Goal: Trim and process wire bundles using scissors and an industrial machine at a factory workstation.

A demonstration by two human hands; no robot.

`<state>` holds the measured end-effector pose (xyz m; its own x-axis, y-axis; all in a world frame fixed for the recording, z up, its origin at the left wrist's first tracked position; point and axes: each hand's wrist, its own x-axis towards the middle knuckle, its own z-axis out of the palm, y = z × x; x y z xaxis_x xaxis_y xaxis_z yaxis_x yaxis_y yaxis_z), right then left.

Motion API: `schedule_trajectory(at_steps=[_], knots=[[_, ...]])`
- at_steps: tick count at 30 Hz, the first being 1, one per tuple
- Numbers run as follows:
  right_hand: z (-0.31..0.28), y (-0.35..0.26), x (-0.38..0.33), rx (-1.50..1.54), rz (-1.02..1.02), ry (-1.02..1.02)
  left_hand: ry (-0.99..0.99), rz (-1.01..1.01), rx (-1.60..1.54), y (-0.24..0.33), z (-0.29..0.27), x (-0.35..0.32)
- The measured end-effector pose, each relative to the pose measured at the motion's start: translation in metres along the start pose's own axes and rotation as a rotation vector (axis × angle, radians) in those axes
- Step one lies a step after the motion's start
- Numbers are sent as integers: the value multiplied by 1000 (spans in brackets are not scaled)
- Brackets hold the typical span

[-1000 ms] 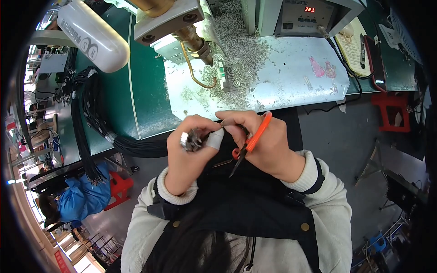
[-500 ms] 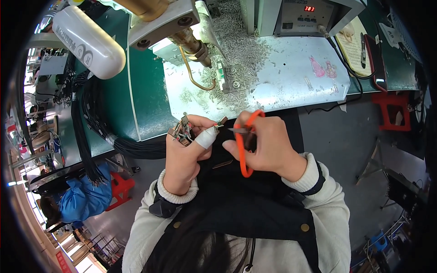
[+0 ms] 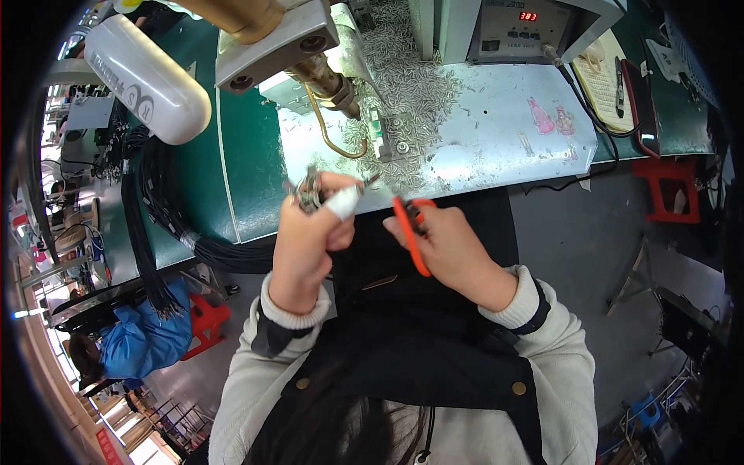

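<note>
My left hand [image 3: 302,252] is closed round several small metal-cased connectors [image 3: 308,194], blurred by motion. Another small connector piece [image 3: 372,180] sticks out past the thumb and forefinger, and a white wrap [image 3: 345,203] covers that thumb. To the right, my right hand [image 3: 457,246] grips a pair of orange-handled scissors [image 3: 411,239]. Their blades are hard to make out and stand apart from the left hand's pieces. Both hands are over the near edge of the bench plate, in front of my black apron [image 3: 418,333].
A metal press head with a nozzle [image 3: 341,101] and a bent copper tube [image 3: 329,139] hangs over the pale plate [image 3: 504,139]. Many tiny metal pieces [image 3: 403,70] litter it. A control box [image 3: 519,35] stands behind. Black cable bundles [image 3: 159,186] lie left. A person in blue [image 3: 147,333] sits further left.
Both hands have moved up toward the bench. The left also shifted slightly left, the scissors have turned in the right hand, and the gap between blades and connector has widened.
</note>
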<state>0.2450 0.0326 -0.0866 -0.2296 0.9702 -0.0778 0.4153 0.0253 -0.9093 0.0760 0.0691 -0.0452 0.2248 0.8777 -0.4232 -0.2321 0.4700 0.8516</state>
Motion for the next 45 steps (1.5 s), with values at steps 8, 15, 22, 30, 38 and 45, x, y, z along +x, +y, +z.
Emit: schedule_trajectory(at_steps=[8,15,22,30,38,45], knots=[[-19,-24,42,531,204,223,-66,-103,-184,7,0,51],[-24,-18,71,627,226,147,-94,-93,-98,10,-4,58],[-21,-16,71,629,243,128,-34,-61,23,11,-6,58],[-18,-12,71,646,203,129,-64,-26,-39,5,-12,56],[-18,-15,67,637,189,129,-79,-75,28,16,-5,50],[-25,-24,42,804,211,85,8,12,6,5,8,13]])
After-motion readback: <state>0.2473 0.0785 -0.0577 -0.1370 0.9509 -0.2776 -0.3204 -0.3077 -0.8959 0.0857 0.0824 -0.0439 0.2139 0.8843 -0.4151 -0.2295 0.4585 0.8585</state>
